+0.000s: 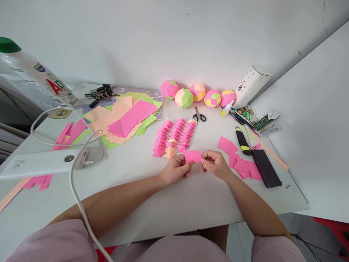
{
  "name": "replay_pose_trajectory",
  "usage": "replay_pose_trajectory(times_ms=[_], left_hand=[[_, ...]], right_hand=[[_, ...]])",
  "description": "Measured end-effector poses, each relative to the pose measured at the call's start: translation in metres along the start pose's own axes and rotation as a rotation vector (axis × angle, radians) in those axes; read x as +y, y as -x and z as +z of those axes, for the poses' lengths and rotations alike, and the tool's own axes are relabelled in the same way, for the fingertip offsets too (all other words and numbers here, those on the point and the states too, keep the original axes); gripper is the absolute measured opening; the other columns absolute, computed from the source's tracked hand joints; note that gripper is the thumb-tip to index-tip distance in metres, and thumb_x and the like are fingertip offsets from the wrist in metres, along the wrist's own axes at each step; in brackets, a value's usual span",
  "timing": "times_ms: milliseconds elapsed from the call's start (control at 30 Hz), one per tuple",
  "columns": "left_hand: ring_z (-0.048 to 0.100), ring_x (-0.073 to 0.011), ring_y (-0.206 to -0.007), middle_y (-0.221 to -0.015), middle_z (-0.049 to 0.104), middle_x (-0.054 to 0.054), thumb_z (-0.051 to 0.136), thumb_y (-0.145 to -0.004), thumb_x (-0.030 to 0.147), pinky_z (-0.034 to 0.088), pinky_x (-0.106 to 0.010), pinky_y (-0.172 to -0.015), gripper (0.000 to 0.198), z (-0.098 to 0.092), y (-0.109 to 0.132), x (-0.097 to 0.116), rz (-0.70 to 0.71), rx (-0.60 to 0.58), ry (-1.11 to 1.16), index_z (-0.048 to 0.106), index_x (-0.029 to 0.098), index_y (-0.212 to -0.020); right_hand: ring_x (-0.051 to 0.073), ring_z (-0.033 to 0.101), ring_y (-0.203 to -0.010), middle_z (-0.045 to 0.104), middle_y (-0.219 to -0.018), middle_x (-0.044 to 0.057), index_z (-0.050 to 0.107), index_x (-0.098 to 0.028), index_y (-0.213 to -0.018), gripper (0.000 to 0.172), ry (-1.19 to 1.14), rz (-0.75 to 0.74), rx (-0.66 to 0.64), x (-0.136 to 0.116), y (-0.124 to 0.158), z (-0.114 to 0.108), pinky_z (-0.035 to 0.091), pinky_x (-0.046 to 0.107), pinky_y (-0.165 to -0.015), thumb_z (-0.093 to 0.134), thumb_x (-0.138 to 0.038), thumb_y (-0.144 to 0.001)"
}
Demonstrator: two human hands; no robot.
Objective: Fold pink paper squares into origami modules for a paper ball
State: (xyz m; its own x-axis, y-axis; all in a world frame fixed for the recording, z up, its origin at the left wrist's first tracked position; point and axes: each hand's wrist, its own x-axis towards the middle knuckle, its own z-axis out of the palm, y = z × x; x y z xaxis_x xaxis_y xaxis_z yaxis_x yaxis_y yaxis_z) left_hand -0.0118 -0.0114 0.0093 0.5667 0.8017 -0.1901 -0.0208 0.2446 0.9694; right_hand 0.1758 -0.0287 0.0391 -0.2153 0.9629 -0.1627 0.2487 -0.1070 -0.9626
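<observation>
Between both hands, above the table, is a pink paper piece (192, 156), a flat rectangle that looks folded. My left hand (176, 168) pinches its left end, thumb along the lower edge. Finger and thumb of my right hand (215, 164) are closed on its right end. Just beyond my hands stand rows of folded pink paper units (176, 134) with a few peach ones (170, 151). To the right of my right hand lie loose pink paper squares (242, 163). Black-handled scissors (199, 115) rest behind the rows.
Several paper balls (184, 98) line the wall. Coloured sheets (122, 120) are piled at left, near keys (100, 94), a spray can (40, 74) and a power bank (43, 162) whose white cable crosses my left arm. A cutter (243, 141) and phone (265, 168) lie at right.
</observation>
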Motion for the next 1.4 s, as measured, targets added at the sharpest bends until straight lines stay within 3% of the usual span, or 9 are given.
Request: replay_pose_trajectory(times_ms=[300, 500, 933, 1133, 1267, 1333, 1400], left_hand=[[0.048, -0.0072, -0.038, -0.048, 0.053, 0.005, 0.059, -0.079, 0.047, 0.038, -0.02, -0.04, 0.034, 0.0011, -0.0003, 0.0023, -0.009, 0.02, 0.009, 0.046, 0.017, -0.068], [0.049, -0.0078, -0.041, -0.051, 0.053, 0.004, 0.056, -0.082, 0.047, 0.042, -0.021, -0.043, 0.032, -0.0012, -0.0017, -0.0052, 0.031, -0.033, 0.031, 0.054, 0.015, -0.081], [0.049, -0.0078, -0.042, -0.052, 0.053, 0.006, 0.058, -0.08, 0.049, 0.041, -0.022, -0.044, 0.033, -0.0005, -0.0017, -0.0049, 0.026, -0.029, 0.131, 0.045, 0.018, -0.076], [0.058, -0.0087, -0.052, -0.072, 0.06, 0.002, 0.062, -0.079, 0.043, 0.041, -0.022, -0.049, 0.031, 0.0007, -0.0018, -0.0021, 0.109, 0.059, 0.202, 0.042, 0.018, -0.081], [0.057, -0.0079, -0.049, -0.066, 0.054, 0.007, 0.07, -0.073, 0.039, 0.041, -0.021, -0.047, 0.038, 0.0029, -0.0051, -0.0035, 0.122, 0.075, 0.257, 0.038, 0.02, -0.08], [0.053, -0.0062, -0.046, -0.063, 0.051, 0.008, 0.069, -0.074, 0.039, 0.04, -0.02, -0.045, 0.037, 0.003, -0.007, -0.0053, 0.135, 0.066, 0.275, 0.037, 0.02, -0.079], [0.048, -0.0045, -0.043, -0.063, 0.05, 0.008, 0.068, -0.076, 0.039, 0.038, -0.019, -0.043, 0.036, 0.0027, -0.0081, -0.0063, 0.151, 0.067, 0.281, 0.037, 0.02, -0.08]], right_hand=[[0.012, 0.058, -0.057, 0.055, -0.063, -0.002, 0.047, -0.019, -0.075, 0.012, -0.065, -0.07, 0.032, 0.0002, -0.0021, -0.0009, 0.046, 0.023, -0.051, 0.052, -0.027, -0.081], [0.013, 0.058, -0.064, 0.06, -0.075, 0.002, 0.055, -0.017, -0.077, 0.02, 0.026, -0.018, -0.101, 0.0013, -0.0025, 0.0055, 0.049, 0.026, -0.059, 0.059, -0.036, -0.081], [0.013, 0.056, -0.058, 0.059, -0.06, 0.0, 0.059, -0.016, -0.071, 0.013, -0.028, -0.018, 0.046, -0.0018, -0.0008, 0.004, 0.049, 0.027, -0.058, 0.056, -0.026, -0.078], [0.013, 0.056, -0.057, 0.058, -0.059, 0.0, 0.055, -0.017, -0.067, 0.013, -0.061, -0.016, 0.068, -0.001, -0.002, 0.0024, 0.048, 0.027, -0.059, 0.056, -0.026, -0.077], [0.014, 0.057, -0.058, 0.057, -0.059, 0.0, 0.055, -0.016, -0.069, 0.014, 0.012, 0.062, 0.022, -0.0013, -0.002, 0.0057, 0.047, 0.027, -0.057, 0.056, -0.028, -0.077], [0.013, 0.056, -0.058, 0.056, -0.062, 0.0, 0.053, -0.017, -0.07, 0.013, 0.06, 0.027, 0.025, 0.0005, -0.0021, 0.0071, 0.047, 0.026, -0.057, 0.056, -0.028, -0.078], [0.012, 0.056, -0.061, 0.058, -0.074, 0.001, 0.049, -0.018, -0.076, 0.01, 0.097, -0.109, 0.085, 0.0041, -0.0025, 0.0074, 0.048, 0.026, -0.058, 0.057, -0.025, -0.077]])
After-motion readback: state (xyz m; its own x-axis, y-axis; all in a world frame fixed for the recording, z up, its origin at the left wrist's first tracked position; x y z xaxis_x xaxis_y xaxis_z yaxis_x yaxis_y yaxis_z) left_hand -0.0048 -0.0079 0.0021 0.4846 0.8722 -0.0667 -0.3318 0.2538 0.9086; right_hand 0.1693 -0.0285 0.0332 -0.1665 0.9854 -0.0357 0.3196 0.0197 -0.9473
